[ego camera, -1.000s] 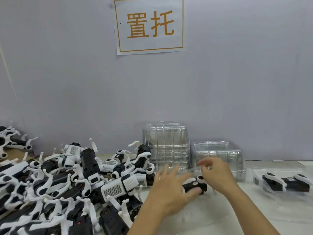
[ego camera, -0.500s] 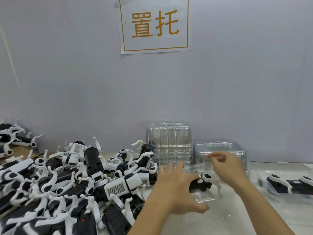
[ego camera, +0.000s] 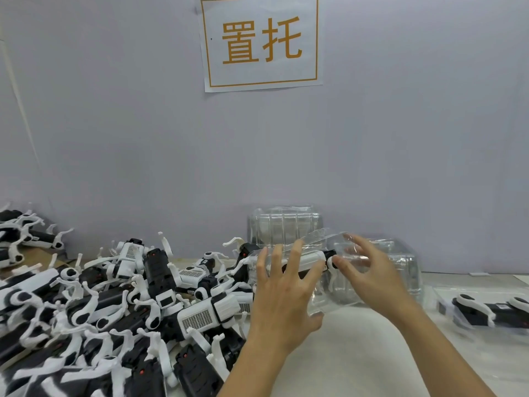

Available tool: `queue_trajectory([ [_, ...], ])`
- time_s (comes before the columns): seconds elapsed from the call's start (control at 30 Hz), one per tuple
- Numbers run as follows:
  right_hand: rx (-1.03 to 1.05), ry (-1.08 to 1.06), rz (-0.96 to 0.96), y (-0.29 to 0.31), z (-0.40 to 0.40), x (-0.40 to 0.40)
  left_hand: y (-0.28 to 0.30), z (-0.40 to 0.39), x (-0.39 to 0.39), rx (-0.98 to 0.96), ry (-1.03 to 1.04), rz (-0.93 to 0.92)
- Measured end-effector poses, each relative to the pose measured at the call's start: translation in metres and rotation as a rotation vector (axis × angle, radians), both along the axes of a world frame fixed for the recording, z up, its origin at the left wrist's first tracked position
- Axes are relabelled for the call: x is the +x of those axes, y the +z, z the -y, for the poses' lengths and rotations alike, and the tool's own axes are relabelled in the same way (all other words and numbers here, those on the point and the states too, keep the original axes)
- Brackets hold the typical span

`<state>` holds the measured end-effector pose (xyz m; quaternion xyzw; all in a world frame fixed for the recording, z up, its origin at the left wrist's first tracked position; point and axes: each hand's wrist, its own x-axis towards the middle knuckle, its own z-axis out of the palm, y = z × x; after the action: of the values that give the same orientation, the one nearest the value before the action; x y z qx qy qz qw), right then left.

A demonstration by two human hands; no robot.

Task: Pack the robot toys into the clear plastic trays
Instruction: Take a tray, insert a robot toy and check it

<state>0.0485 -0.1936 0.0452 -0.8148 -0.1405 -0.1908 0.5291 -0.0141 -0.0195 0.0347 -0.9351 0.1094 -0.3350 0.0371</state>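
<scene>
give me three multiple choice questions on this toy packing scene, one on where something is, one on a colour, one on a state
1. Where does the pile of loose robot toys lie?
A. to the left of the hands
B. to the right of the hands
C. on the wall

2. What colour are the characters on the wall sign?
A. blue
B. orange
C. green

3. How is the clear tray with a toy in it?
A. flat on the table at the far right
B. atop the stack of empty trays
C. held up between both hands

Answers:
1. A, the heap fills the table's left side.
2. B, the characters and frame are orange on white paper.
3. C, the left hand and right hand have the tray between them, off the table.
</scene>
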Motion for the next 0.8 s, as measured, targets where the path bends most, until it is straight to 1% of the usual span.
queue_trajectory([
  [0.2,0.034,-0.006,0.018,-0.004,-0.004,0.002,-0.003,0.0,0.004,-0.045,0.016,0.087],
  [0.27,0.101,-0.01,0.056,-0.005,-0.006,0.003,-0.004,-0.001,0.006,-0.124,-0.003,0.083],
  [0.33,0.258,-0.015,0.081,-0.004,-0.007,0.004,-0.005,-0.003,0.007,-0.289,-0.032,0.046],
  [0.4,0.446,-0.017,0.095,-0.001,-0.006,0.004,-0.003,-0.004,0.008,-0.503,-0.074,0.017],
  [0.47,0.577,-0.022,0.074,0.002,-0.003,0.004,0.003,-0.005,0.007,-0.758,-0.145,0.01],
  [0.53,0.622,-0.021,0.029,0.002,-0.001,0.004,0.011,-0.006,0.004,-1.079,-0.267,0.002],
  [0.6,0.623,-0.015,-0.015,0.0,-0.001,0.005,0.018,-0.007,0.001,-1.36,-0.446,-0.026],
  [0.67,0.625,-0.005,-0.04,-0.001,-0.003,0.006,0.026,-0.012,-0.005,-1.567,-0.606,-0.144],
  [0.7,0.626,-0.002,-0.047,-0.001,-0.004,0.006,0.027,-0.015,-0.007,-1.713,-0.696,-0.225],
  [0.77,0.628,0.006,-0.055,-0.001,-0.005,0.006,0.027,-0.021,-0.007,-2.101,-0.842,-0.41],
  [0.8,0.63,0.012,-0.061,-0.001,-0.005,0.007,0.025,-0.024,-0.006,-2.264,-0.887,-0.492],
])
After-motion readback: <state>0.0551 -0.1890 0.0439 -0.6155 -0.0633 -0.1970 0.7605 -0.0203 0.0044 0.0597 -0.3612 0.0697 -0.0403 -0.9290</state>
